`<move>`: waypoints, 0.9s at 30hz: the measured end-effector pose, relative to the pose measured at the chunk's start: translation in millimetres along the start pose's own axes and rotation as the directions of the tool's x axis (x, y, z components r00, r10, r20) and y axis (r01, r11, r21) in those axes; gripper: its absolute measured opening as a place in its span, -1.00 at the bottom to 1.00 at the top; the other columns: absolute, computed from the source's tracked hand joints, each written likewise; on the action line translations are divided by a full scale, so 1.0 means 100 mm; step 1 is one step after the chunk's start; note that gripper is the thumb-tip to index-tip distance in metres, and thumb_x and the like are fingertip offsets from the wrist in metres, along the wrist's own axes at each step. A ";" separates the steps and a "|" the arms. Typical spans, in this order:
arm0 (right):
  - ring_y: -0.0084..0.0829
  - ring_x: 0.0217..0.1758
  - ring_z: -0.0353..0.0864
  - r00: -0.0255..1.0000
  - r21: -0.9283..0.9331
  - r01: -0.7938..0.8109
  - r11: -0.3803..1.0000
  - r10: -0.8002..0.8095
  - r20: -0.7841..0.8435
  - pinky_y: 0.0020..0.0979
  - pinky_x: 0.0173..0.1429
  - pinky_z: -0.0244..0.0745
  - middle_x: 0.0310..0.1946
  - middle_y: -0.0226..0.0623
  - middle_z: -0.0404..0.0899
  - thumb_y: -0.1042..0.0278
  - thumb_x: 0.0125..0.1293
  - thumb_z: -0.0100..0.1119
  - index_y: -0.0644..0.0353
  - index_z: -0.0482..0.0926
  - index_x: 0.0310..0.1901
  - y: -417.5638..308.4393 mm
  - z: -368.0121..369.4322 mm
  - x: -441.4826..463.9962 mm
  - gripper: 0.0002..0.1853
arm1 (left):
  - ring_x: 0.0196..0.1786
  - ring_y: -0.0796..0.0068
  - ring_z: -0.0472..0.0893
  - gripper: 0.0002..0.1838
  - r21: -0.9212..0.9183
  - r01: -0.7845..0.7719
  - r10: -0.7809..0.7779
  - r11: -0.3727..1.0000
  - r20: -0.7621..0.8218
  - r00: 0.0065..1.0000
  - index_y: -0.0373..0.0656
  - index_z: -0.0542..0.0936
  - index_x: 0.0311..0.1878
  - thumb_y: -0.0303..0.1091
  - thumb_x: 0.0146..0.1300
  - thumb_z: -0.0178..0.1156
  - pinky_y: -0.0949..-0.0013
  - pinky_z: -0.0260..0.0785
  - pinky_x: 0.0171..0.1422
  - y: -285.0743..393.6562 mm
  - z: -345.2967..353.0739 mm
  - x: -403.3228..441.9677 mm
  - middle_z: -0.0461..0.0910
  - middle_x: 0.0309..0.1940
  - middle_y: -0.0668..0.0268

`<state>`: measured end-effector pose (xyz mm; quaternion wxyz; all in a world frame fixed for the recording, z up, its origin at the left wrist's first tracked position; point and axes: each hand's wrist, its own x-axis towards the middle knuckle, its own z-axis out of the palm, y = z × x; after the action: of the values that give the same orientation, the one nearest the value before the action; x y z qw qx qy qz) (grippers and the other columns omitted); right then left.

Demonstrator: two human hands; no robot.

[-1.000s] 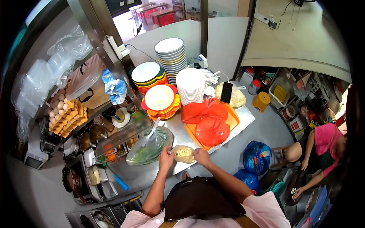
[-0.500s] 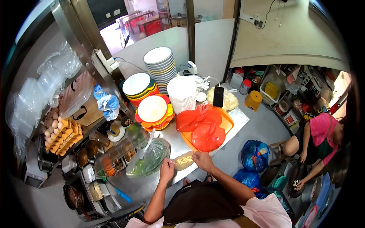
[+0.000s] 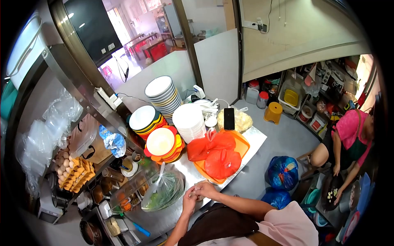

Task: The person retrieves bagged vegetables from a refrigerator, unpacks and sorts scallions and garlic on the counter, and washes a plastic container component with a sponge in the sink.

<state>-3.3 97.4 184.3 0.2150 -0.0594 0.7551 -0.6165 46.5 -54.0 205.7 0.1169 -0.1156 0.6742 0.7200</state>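
Observation:
My left hand [image 3: 190, 199] and my right hand [image 3: 206, 190] meet at the counter's front edge, fingers closed on a small clear bag [image 3: 200, 197]. The hands cover most of that bag, so its contents barely show. Just left of my hands lies a knotted clear bag of green vegetables [image 3: 164, 192]. Behind them, red plastic bags [image 3: 221, 163] rest on an orange tray [image 3: 245, 144]. Orange and yellow bowls [image 3: 162, 143], a stack of white bowls [image 3: 188, 121] and a taller stack of bowls [image 3: 160, 88] stand farther back.
The steel counter [image 3: 176, 211] has a black phone [image 3: 229, 119] on a bag at its back right. Egg trays [image 3: 77, 175] and food containers are at the left. A co-worker [image 3: 349, 143] sits at the right, near blue bags [image 3: 282, 173] and a yellow stool [image 3: 273, 113].
My hands have come together over the small bag, which was stretched between them before. The view has shifted, with more of the window and upper left showing.

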 end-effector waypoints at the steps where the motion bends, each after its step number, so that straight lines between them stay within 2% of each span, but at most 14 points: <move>1: -0.52 -0.26 0.66 0.999 0.013 -0.049 0.999 0.050 -0.017 -0.42 -0.09 0.57 -0.36 -0.31 0.70 0.33 0.20 0.46 0.27 0.73 -0.21 -0.05 -0.03 -0.04 -0.79 | -0.03 0.48 0.67 -0.51 -0.015 0.006 -0.006 1.000 0.010 1.000 -0.29 0.55 0.32 -0.65 0.29 0.12 0.44 0.53 0.13 0.03 0.02 -0.03 0.65 0.08 0.23; 3: -0.45 -0.22 0.70 0.988 0.040 -0.144 0.989 0.146 -0.043 -0.39 -0.04 0.58 -0.35 -0.24 0.71 0.31 0.20 0.44 0.25 0.73 -0.19 -0.14 -0.08 -0.05 -0.78 | -0.02 0.48 0.67 -0.52 -0.045 0.016 -0.015 0.999 0.025 1.000 -0.30 0.55 0.30 -0.65 0.28 0.13 0.43 0.53 0.13 0.05 0.03 -0.06 0.65 0.08 0.24; 4: -0.28 -0.16 0.72 0.987 -0.141 -0.136 0.981 0.123 -0.098 -0.32 0.04 0.59 -0.31 -0.16 0.72 0.22 0.18 0.40 0.24 0.74 -0.17 -0.08 -0.07 0.00 -0.72 | 0.02 0.48 0.66 -0.51 -0.062 0.090 -0.086 0.994 0.066 0.994 -0.25 0.55 0.30 -0.63 0.27 0.16 0.43 0.53 0.12 0.01 -0.04 -0.04 0.64 0.11 0.23; 7: -0.17 -0.11 0.73 0.989 -0.243 -0.079 0.967 0.046 -0.138 -0.26 0.08 0.59 -0.26 -0.12 0.72 0.15 0.11 0.39 0.24 0.75 -0.20 -0.02 -0.05 -0.01 -0.66 | 0.15 0.44 0.62 -0.49 0.222 -0.014 0.029 0.975 -0.068 0.997 -0.18 0.54 0.31 -0.61 0.26 0.19 0.36 0.51 0.19 -0.11 -0.12 0.00 0.60 0.15 0.20; 8: -0.12 -0.10 0.73 0.991 -0.267 -0.038 0.963 0.001 -0.135 -0.22 0.08 0.60 -0.27 -0.12 0.72 0.12 0.05 0.40 0.24 0.75 -0.22 0.04 -0.04 0.00 -0.64 | 0.29 0.31 0.55 -0.46 0.385 -0.135 0.184 0.913 -0.092 0.979 -0.16 0.51 0.33 -0.58 0.25 0.24 0.27 0.45 0.30 -0.14 -0.09 -0.04 0.57 0.20 0.13; 11: -0.12 -0.10 0.75 0.994 -0.314 -0.003 0.949 -0.033 -0.109 -0.17 0.09 0.57 -0.27 -0.06 0.76 0.01 0.09 0.34 0.15 0.80 -0.24 0.13 0.00 0.02 -0.63 | 0.37 0.21 0.48 -0.46 0.552 -0.395 0.380 0.735 0.148 0.913 -0.18 0.51 0.34 -0.54 0.26 0.26 0.22 0.38 0.39 -0.23 -0.07 0.04 0.54 0.25 0.07; 12: -0.12 -0.11 0.75 0.993 -0.288 -0.012 0.957 -0.024 -0.120 -0.17 0.09 0.57 -0.28 -0.07 0.76 0.02 0.09 0.35 0.15 0.80 -0.23 0.14 0.01 0.02 -0.63 | 0.36 0.17 0.52 -0.49 0.613 -0.308 0.304 0.728 0.114 0.946 -0.17 0.51 0.35 -0.44 0.32 0.29 0.23 0.38 0.40 -0.36 -0.08 0.05 0.56 0.27 0.03; 15: -0.14 -0.13 0.75 0.987 -0.211 -0.033 0.977 -0.001 -0.159 -0.18 0.06 0.58 -0.28 -0.09 0.75 0.09 0.11 0.36 0.18 0.78 -0.24 0.11 -0.03 -0.02 -0.67 | 0.33 0.18 0.56 -0.52 0.425 -0.175 0.177 0.888 0.035 0.984 -0.17 0.53 0.35 -0.37 0.38 0.28 0.24 0.38 0.40 -0.49 -0.01 0.06 0.59 0.25 0.02; 17: -0.17 -0.15 0.74 0.983 -0.161 -0.039 0.986 0.009 -0.185 -0.22 0.01 0.60 -0.27 -0.10 0.74 0.21 0.13 0.37 0.24 0.75 -0.26 0.01 -0.07 -0.09 -0.74 | 0.29 0.18 0.59 -0.52 0.409 -0.157 0.168 0.899 0.009 0.986 -0.22 0.53 0.34 -0.33 0.40 0.29 0.24 0.38 0.39 -0.48 0.03 0.03 0.62 0.21 0.01; 19: -0.18 -0.15 0.74 0.984 -0.191 -0.031 0.981 -0.004 -0.181 -0.23 0.01 0.60 -0.26 -0.10 0.74 0.21 0.13 0.38 0.25 0.74 -0.25 0.02 -0.08 -0.11 -0.73 | 0.27 0.18 0.60 -0.52 0.391 -0.146 0.165 0.909 -0.015 0.986 -0.23 0.53 0.34 -0.31 0.41 0.29 0.25 0.39 0.39 -0.56 0.04 -0.01 0.63 0.19 0.02; 23: -0.17 -0.16 0.75 0.970 -0.219 0.050 0.974 -0.099 -0.220 -0.24 0.01 0.60 -0.27 -0.09 0.74 0.22 0.14 0.38 0.27 0.73 -0.24 0.21 -0.04 -0.05 -0.73 | 0.19 0.17 0.63 -0.55 0.460 -0.261 0.254 0.849 0.077 0.964 -0.25 0.54 0.30 -0.25 0.43 0.28 0.28 0.39 0.37 -0.81 -0.01 0.08 0.67 0.08 0.06; 25: -0.16 -0.16 0.75 0.972 -0.223 0.010 0.975 -0.062 -0.228 -0.24 0.00 0.60 -0.27 -0.09 0.74 0.24 0.15 0.38 0.27 0.73 -0.24 0.12 -0.08 -0.13 -0.74 | 0.14 0.16 0.65 -0.56 0.504 -0.349 0.338 0.790 0.117 0.934 -0.27 0.55 0.28 -0.24 0.45 0.26 0.29 0.41 0.33 -0.83 0.01 0.09 0.68 0.02 0.06; 27: -0.14 -0.15 0.75 0.972 -0.205 0.006 0.979 -0.054 -0.231 -0.25 -0.01 0.61 -0.26 -0.10 0.74 0.25 0.15 0.37 0.27 0.73 -0.24 0.10 -0.10 -0.15 -0.75 | 0.08 0.23 0.65 -0.63 0.472 -0.294 0.275 0.831 0.111 0.955 -0.29 0.59 0.22 -0.26 0.49 0.22 0.30 0.43 0.27 -0.82 0.02 0.12 0.69 -0.02 0.12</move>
<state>7.7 114.2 179.7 0.1076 -0.0190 0.8333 -0.5419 61.2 -46.6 124.6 0.0463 0.0326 0.8396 0.5403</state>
